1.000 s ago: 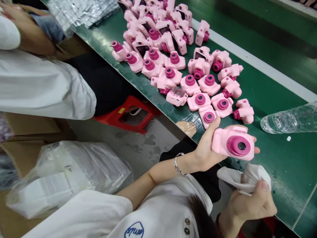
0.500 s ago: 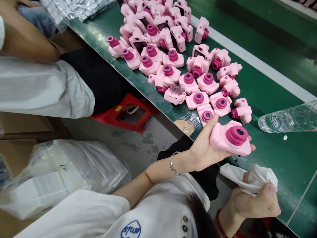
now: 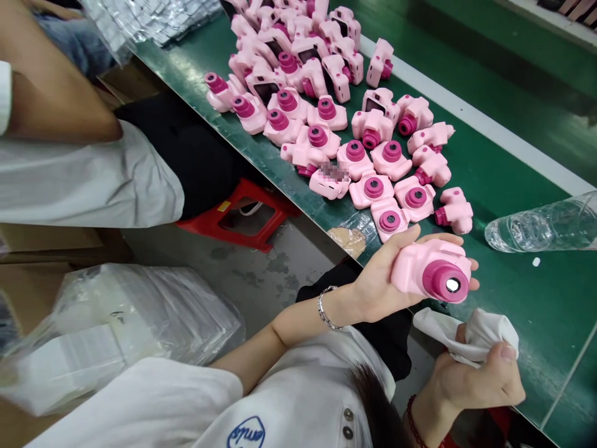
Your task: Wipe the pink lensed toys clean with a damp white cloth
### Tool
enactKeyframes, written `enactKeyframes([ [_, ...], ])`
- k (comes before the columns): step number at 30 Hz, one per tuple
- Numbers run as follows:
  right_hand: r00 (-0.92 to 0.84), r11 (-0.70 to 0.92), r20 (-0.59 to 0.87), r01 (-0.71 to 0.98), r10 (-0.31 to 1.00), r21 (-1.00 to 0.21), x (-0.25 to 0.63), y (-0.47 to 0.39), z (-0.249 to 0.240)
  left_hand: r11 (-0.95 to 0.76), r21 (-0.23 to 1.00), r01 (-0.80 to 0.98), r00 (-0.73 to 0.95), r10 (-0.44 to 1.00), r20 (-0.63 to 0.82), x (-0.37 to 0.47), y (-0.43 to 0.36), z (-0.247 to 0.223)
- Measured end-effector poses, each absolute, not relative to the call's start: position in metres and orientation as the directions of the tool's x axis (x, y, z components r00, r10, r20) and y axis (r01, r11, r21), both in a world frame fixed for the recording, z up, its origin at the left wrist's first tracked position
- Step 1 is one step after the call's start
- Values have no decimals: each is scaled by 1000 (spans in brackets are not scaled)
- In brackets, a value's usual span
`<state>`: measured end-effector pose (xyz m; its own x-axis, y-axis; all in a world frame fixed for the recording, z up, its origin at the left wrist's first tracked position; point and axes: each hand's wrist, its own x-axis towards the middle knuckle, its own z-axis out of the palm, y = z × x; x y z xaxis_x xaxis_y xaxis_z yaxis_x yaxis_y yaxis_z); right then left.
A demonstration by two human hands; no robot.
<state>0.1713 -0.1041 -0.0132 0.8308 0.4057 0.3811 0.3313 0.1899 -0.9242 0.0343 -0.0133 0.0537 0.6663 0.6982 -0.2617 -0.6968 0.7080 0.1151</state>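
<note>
My left hand [image 3: 377,280], with a silver bracelet at the wrist, holds a pink toy camera [image 3: 410,269] on its palm and fingers, just past the table's near edge. The camera's magenta lens points up and toward the lower right, with a bright glint in it. At the lower right, my right hand [image 3: 485,379] is closed around a bunched white cloth [image 3: 492,333], apart from the camera. Beyond my left hand, several more pink toy cameras [image 3: 373,188] lie close together on the green table [image 3: 494,292], some lens up, some on their sides.
A clear plastic bottle [image 3: 545,221] lies on its side at the right, near a small white bit [image 3: 536,262]. Another person's arm [image 3: 56,93] is at the upper left. A red stool [image 3: 252,214] and a bagged white stack [image 3: 140,317] stand below the table edge.
The toy camera in my left hand has tilted so its top shows more and its lens faces lower. My left fingers have shifted around it. The right hand with the cloth has barely moved.
</note>
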Motion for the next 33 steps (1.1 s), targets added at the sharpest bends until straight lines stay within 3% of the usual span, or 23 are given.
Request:
enactKeyframes([
  [5,806,227,401,333,435,-915,169,-103,-13,742,8,-670,712,646,-277,33,-14,51],
  [9,806,214,395,333,440,-918,167,-101,-11,770,-106,-630,737,548,-396,34,-9,53],
  [17,835,185,354,303,421,-935,166,-101,-11,779,-173,-602,734,455,-505,34,-4,60],
  [25,875,169,303,257,376,-952,166,-98,-11,781,-162,-603,734,463,-497,34,-7,52],
  [33,833,191,374,323,407,-927,168,-98,-13,783,-113,-611,650,416,-636,41,-4,63],
])
